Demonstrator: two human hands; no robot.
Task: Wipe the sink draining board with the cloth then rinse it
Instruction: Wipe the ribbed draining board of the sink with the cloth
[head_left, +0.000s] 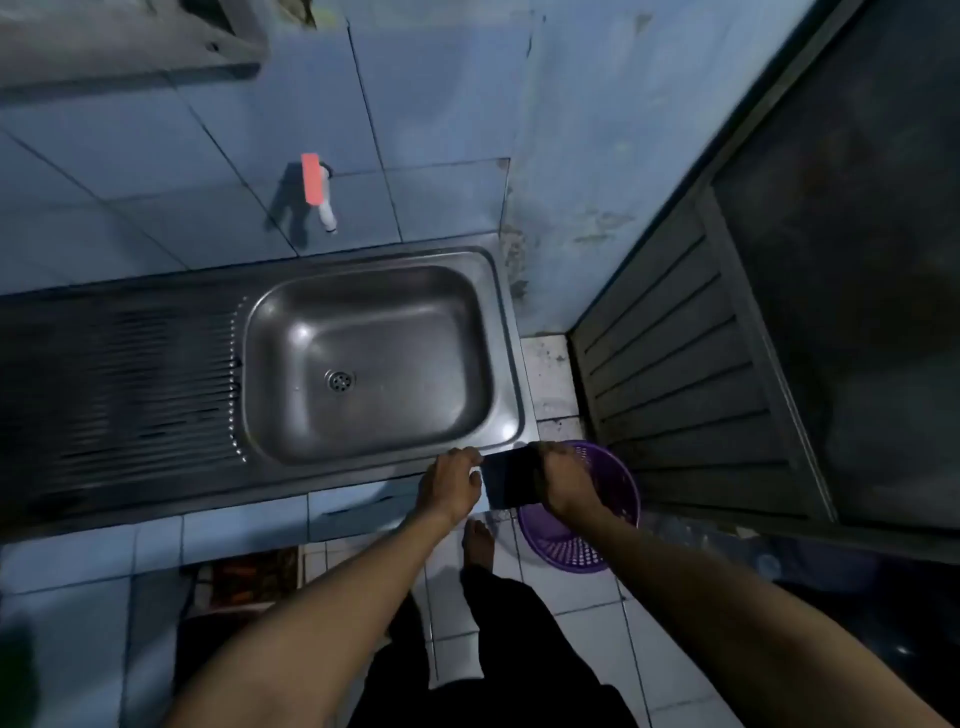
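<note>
Head view — both hands (451, 483) (563, 480) hold cloth (511, 480).

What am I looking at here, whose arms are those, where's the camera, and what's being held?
There is no machine here. A person wears a wide-angle camera on the head, so this one picture looks forward and down along their own two bare arms.

In front of them is a steel sink set in a blue tiled counter. The ribbed draining board lies to its left. A tap with an orange handle sticks out of the wall above.

Both hands are at the sink's near right corner. The left hand and the right hand grip a dark cloth stretched between them.

A purple basket stands on the floor under the right hand, and a slatted door is on the right. The wiping has not begun: the cloth is not on the draining board.
</note>
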